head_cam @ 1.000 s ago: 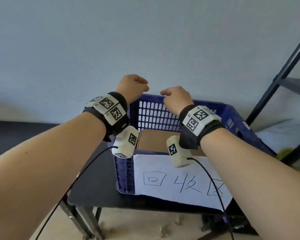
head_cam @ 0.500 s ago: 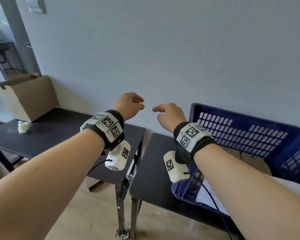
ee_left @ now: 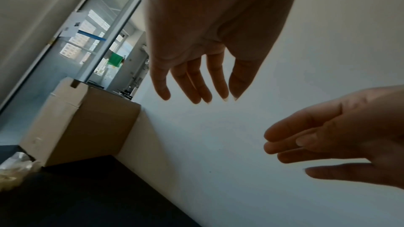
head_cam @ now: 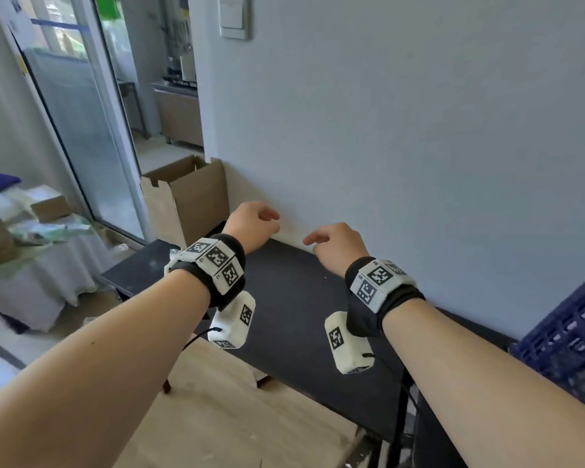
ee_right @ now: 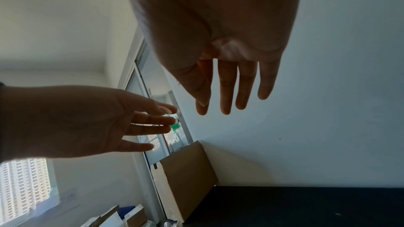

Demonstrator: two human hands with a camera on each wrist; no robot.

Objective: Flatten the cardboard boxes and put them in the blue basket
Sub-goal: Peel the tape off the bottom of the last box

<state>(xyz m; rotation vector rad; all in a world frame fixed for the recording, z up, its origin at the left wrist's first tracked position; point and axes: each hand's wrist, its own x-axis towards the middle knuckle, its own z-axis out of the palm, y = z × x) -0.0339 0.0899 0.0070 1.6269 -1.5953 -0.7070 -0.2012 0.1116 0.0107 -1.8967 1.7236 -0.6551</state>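
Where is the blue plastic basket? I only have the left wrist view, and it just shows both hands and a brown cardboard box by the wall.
Observer: The blue slatted plastic basket sits at the far right edge of the head view, to the right of the right hand.
Operator: Is that box open on top?
Observer: Yes. The head view shows the upright brown cardboard box open at the top, beyond the left hand.
Operator: Any other cardboard around?
Observer: A smaller brown cardboard box lies on a white-covered surface left of the black table.
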